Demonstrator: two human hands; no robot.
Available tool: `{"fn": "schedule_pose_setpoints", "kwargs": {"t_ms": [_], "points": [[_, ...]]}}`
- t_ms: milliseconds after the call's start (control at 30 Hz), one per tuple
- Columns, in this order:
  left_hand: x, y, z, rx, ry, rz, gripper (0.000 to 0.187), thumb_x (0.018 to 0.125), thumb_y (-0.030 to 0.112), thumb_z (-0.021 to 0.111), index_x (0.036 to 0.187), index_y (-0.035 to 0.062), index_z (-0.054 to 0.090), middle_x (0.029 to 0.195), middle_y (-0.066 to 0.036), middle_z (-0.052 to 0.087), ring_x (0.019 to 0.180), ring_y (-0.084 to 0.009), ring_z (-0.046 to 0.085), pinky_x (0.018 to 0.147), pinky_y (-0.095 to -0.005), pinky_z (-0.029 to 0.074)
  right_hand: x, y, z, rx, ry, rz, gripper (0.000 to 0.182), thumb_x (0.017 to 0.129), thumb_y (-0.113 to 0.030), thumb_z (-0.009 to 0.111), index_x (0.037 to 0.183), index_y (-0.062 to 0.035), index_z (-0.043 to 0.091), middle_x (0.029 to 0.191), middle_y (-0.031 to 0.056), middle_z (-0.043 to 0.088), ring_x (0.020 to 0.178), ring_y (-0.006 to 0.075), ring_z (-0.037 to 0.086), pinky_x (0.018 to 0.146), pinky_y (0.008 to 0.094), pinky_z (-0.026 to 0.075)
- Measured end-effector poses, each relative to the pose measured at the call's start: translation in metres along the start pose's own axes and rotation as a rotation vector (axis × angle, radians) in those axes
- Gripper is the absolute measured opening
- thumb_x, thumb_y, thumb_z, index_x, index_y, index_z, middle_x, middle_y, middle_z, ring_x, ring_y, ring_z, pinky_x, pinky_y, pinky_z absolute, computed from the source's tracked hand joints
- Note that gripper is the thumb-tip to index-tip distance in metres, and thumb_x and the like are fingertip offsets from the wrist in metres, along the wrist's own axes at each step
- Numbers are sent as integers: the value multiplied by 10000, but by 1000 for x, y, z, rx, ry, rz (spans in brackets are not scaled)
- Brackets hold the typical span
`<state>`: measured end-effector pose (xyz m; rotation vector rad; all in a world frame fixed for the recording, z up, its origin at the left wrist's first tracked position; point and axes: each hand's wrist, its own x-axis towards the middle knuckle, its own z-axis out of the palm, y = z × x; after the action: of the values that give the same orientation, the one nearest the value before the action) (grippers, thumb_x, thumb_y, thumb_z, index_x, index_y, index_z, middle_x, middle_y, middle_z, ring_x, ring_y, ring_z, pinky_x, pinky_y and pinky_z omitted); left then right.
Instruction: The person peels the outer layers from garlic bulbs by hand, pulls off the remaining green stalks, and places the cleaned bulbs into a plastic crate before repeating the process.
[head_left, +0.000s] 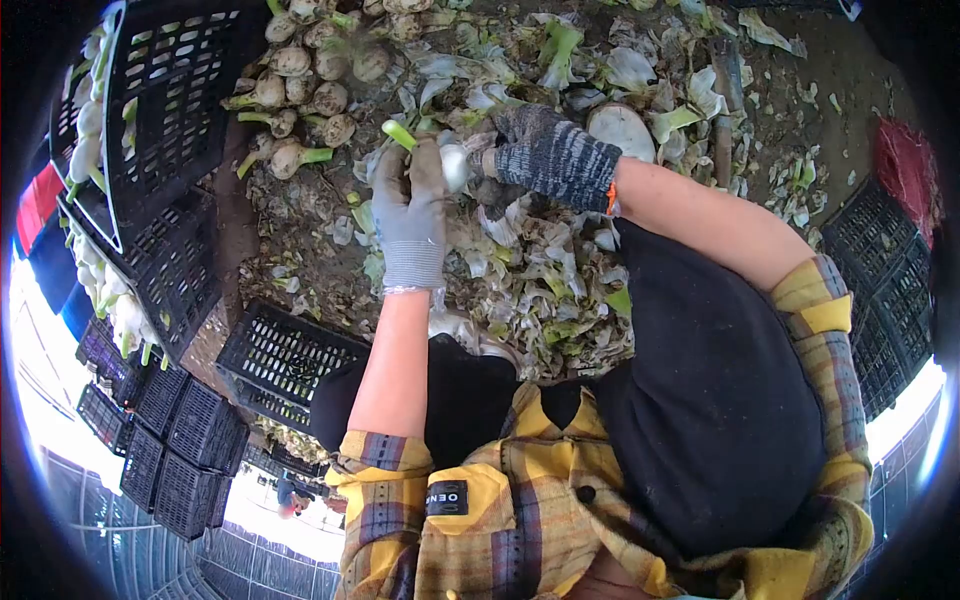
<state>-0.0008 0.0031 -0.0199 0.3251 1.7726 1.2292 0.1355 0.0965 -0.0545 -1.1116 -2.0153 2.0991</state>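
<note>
My left hand (408, 205), in a light grey glove, is closed around an onion-like bulb (455, 168). Its pale white side shows between my two hands, and a short green stem (398, 134) sticks up past my left fingertips. My right hand (545, 155), in a dark knitted glove, is closed close against the right side of the bulb. What lies between its fingers is too small and shadowed to make out. Peeled skins and leaves (545, 270) cover the ground beneath both hands.
Unpeeled bulbs (290, 90) lie heaped at the upper left. A black crate (165, 100) stands beside peeled bulbs (88, 135) at the far left. Another crate (285, 355) is near my left forearm. Stacked crates (880, 290) stand at right. A round pale object (621, 133) lies beyond my right wrist.
</note>
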Motion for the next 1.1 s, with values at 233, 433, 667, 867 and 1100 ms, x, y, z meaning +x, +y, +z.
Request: {"fn": "schedule_pose_setpoints", "kwargs": {"t_ms": [233,433,667,867,1100], "points": [[11,19,-4,-263,144,-205,219,832,81,564,1005,-39,506,1019,-112,541,884,-193,557,800,-305,479,8,40,10,553,98,98,285,869,-291,464,955,-46,582,791,135,632,713,230,630,648,337,504],[9,10,-9,312,9,83,342,885,291,410,1021,3,535,1033,-96,488,850,-154,505,749,-266,426,-7,-9,3,982,-213,553,415,866,-413,500,1046,-41,540,912,147,610,716,242,618,644,365,535],[-1,14,0,303,-2,51,371,908,328,413,1029,-5,524,977,-82,522,835,-135,527,726,-249,453,8,8,21,1060,-262,303,242,893,-215,512,1044,-47,598,926,66,627,793,109,596,642,283,509],[3,2,-3,190,-6,73,474,889,419,489,1079,-15,491,986,-82,550,832,-130,531,715,-251,453,2,1,10,564,-276,-2,224,858,-187,547,968,-7,621,851,60,643,705,128,614,632,250,504],[-5,11,4,254,-29,113,429,906,401,468,1001,-10,546,875,-44,550,755,-95,489,690,-220,405,-9,-22,3,507,-252,-78,297,860,-92,535,1153,-48,525,1084,88,589,949,171,575,807,298,476]]}}
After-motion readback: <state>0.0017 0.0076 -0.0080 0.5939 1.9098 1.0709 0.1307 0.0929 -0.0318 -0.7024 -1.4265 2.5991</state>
